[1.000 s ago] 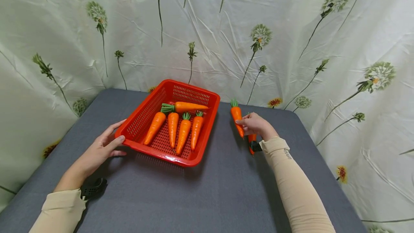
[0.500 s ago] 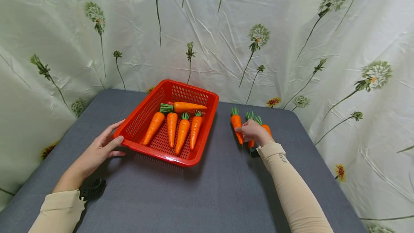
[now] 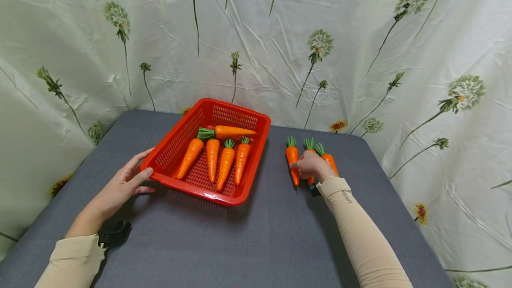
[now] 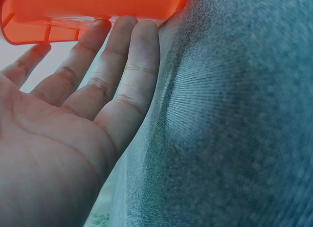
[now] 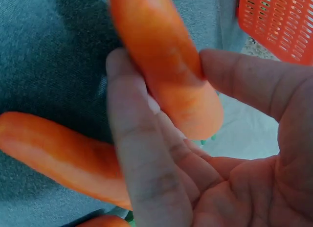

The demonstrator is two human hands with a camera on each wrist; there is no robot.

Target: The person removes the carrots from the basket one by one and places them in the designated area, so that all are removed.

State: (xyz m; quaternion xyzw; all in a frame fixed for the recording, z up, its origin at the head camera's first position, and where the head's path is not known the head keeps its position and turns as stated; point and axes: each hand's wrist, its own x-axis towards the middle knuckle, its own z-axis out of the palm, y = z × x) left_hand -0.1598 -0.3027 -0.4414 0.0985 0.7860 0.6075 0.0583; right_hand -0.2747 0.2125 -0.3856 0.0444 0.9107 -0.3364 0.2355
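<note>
My left hand (image 3: 124,186) rests against the near left corner of a red plastic basket (image 3: 244,199), thumb at the rim. In the left wrist view its fingers (image 4: 139,70) reach out fairly straight to the basket wall (image 4: 98,4). On the right of the table my right hand (image 3: 314,166) pinches an orange carrot (image 5: 161,56) between thumb and fingers, its green top pointing away from me. A second carrot (image 3: 309,144) lies partly hidden beneath that hand, and a third carrot (image 3: 329,161) lies just right of it.
Several carrots (image 3: 227,163) lie in the basket, one carrot (image 3: 234,132) crosswise at the back. The dark grey table (image 3: 248,248) ends at a pale curtain (image 3: 272,70) with dandelion prints, behind and on both sides.
My right hand has lowered the pinched carrot and drawn it slightly toward me, beside the other two, which now show more. The left hand and basket stay put.
</note>
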